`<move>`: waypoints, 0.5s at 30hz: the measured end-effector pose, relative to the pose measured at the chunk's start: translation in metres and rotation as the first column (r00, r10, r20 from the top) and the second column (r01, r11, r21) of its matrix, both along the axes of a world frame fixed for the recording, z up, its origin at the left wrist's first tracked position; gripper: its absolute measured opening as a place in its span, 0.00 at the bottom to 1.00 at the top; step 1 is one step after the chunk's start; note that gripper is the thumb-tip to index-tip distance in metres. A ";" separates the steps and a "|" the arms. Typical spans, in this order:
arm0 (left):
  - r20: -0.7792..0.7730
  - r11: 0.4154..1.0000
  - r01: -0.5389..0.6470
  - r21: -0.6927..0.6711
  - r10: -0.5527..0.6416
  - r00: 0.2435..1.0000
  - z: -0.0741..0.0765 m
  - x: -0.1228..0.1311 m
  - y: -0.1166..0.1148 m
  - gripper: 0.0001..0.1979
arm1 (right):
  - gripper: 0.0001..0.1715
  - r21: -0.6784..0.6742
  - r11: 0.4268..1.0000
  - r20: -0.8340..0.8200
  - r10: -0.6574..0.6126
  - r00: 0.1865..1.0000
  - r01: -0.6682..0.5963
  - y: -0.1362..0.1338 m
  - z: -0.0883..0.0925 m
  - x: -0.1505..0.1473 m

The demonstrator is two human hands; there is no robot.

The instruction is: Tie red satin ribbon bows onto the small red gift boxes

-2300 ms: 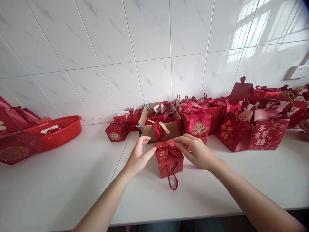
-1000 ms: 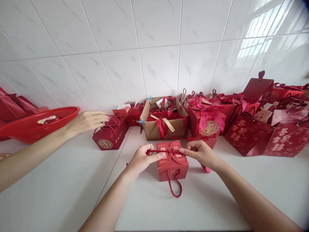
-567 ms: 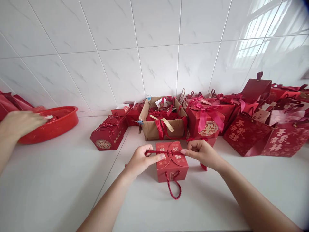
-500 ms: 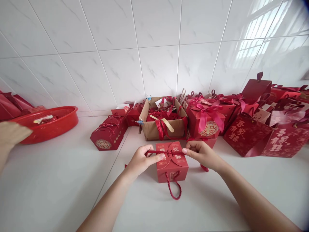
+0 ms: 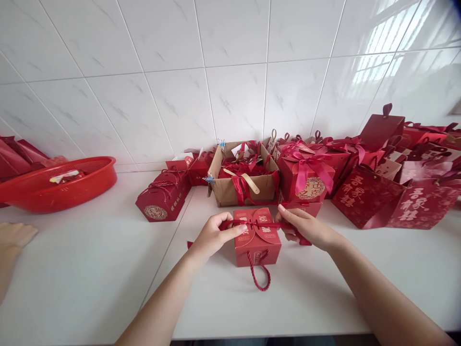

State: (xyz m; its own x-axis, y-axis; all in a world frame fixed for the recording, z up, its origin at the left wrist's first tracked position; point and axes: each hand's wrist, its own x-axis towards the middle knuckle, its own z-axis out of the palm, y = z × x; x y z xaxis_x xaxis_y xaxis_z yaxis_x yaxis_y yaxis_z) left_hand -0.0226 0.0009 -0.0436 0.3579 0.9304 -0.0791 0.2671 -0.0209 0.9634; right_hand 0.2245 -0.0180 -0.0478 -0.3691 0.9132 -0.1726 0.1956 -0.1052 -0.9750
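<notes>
A small red gift box (image 5: 257, 242) with a red cord handle (image 5: 260, 278) stands on the white counter (image 5: 108, 269) in front of me. A thin red ribbon (image 5: 257, 223) runs across its lid. My left hand (image 5: 214, 235) pinches the ribbon at the box's left edge, fingers closed. My right hand (image 5: 302, 226) grips the ribbon's other end at the box's right side, fingers closed around it.
An open cardboard box (image 5: 242, 181) of red ribbons sits behind the gift box. Several red gift boxes and bags (image 5: 363, 194) crowd the right. A long red box (image 5: 162, 197) and a red basket (image 5: 59, 185) lie left. Another person's hand (image 5: 14, 235) rests at the far left.
The other person put a long red box down at the left and drew the hand back to the counter's left edge. My hands took the ribbon ends and my right hand shifted lower beside the box.
</notes>
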 end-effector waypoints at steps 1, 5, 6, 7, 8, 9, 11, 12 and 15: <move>-0.004 1.000 -0.002 0.002 0.002 1.000 0.000 0.000 0.000 0.19 | 0.32 -0.038 0.999 0.000 -0.011 1.000 0.011 0.000 0.000 0.001; 0.013 1.000 0.013 0.006 -0.013 1.000 0.001 0.001 -0.001 0.19 | 0.28 0.000 0.999 0.082 -0.034 0.996 0.034 -0.001 0.003 0.002; 0.014 1.000 0.016 0.010 -0.016 1.000 0.001 0.001 -0.001 0.19 | 0.26 0.048 0.998 0.087 -0.045 0.995 0.041 -0.002 0.005 0.002; 0.011 1.000 0.018 0.014 -0.018 1.000 0.002 0.002 -0.001 0.19 | 0.25 0.100 0.994 0.089 -0.044 0.995 0.035 -0.003 0.006 0.002; 0.008 1.000 0.019 0.016 -0.019 1.000 0.002 0.002 -0.002 0.19 | 0.24 0.144 0.989 0.091 -0.027 0.995 0.013 -0.003 0.007 0.002; 0.005 1.000 0.021 0.015 -0.021 1.000 0.003 0.002 -0.002 0.19 | 0.24 0.178 0.984 0.096 0.003 0.995 -0.021 -0.003 0.007 0.003; 0.004 1.000 0.024 0.006 -0.024 1.000 0.003 0.003 -0.003 0.19 | 0.24 0.205 0.975 0.120 0.056 0.991 -0.080 -0.003 0.008 0.004; 0.005 1.000 0.024 0.002 -0.024 1.000 0.004 0.003 -0.003 0.18 | 0.24 0.206 0.974 0.134 0.063 0.989 -0.090 -0.002 0.007 0.004; 0.009 1.000 0.017 0.007 -0.017 1.000 0.004 0.003 -0.004 0.18 | 0.24 0.200 0.976 0.130 0.063 0.989 -0.089 -0.001 0.007 0.006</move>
State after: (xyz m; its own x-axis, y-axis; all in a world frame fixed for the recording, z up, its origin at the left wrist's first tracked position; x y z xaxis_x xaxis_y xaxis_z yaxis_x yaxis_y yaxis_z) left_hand -0.0194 -0.0031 -0.0394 0.3747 0.9245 -0.0693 0.2576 -0.0321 0.9657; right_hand 0.2304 -0.0189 -0.0409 -0.4267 0.9038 -0.0330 0.3145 0.1141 -0.9424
